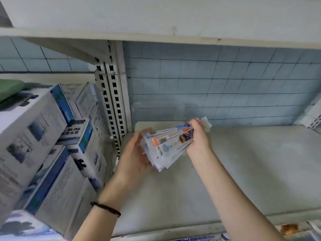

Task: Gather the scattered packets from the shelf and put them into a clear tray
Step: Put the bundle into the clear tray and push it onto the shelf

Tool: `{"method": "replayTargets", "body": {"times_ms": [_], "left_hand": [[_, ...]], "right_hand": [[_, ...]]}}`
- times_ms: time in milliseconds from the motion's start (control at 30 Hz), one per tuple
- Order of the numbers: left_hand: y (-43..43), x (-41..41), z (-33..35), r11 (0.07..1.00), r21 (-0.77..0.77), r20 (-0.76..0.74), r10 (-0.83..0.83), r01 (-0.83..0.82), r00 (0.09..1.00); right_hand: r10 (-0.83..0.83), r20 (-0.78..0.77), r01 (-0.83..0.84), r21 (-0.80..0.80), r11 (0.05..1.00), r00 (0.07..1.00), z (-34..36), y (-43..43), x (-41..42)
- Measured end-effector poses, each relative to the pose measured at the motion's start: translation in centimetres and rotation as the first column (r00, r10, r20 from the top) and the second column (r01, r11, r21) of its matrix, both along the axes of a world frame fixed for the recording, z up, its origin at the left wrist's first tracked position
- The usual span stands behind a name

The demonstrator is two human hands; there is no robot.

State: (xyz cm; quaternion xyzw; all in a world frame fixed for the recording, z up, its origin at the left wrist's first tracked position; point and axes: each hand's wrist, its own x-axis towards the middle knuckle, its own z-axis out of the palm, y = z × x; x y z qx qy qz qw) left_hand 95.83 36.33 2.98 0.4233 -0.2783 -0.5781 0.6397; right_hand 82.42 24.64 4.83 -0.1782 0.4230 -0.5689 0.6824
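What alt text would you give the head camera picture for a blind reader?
The left hand and right hand hold one stack of packets above a white shelf. A clear tray stands behind it, and boxes are piled at left.

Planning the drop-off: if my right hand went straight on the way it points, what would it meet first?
Probably the clear tray just beyond it: the right hand, gripping the packets, points toward its right end, though depth is unclear.
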Motion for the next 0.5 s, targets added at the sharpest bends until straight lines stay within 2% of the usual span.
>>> {"method": "replayTargets", "body": {"times_ms": [133,200,267,400,500], "left_hand": [[-0.7,-2.6,-0.7,0.991,-0.127,0.192,0.061,-0.037,0.979],[-1.6,-3.7,-0.5,0.963,-0.116,0.223,0.265,-0.244,0.938],[-3.0,-3.9,0.0,0.907,-0.163,0.191,0.415,-0.388,0.889],[-5.6,-3.2,0.1,0.833,-0.211,0.099,0.539,-0.512,0.836],[-6.9,-2.0,-0.2,0.810,-0.207,0.123,0.578,-0.549,0.807]], "right_hand": [[-0.272,0.020,0.272,-0.056,0.961,0.962,0.2,-0.5,1.8],[-0.345,0.021,0.345,-0.088,0.934,0.938,0.1,-0.6,2.4],[-0.346,0.056,0.350,-0.081,0.933,0.937,0.2,-0.6,2.8],[-0.291,0.095,0.298,-0.071,0.952,0.952,0.3,-1.0,2.8],[-0.218,0.093,0.224,-0.058,0.973,0.971,-0.2,-1.2,3.3]]}}
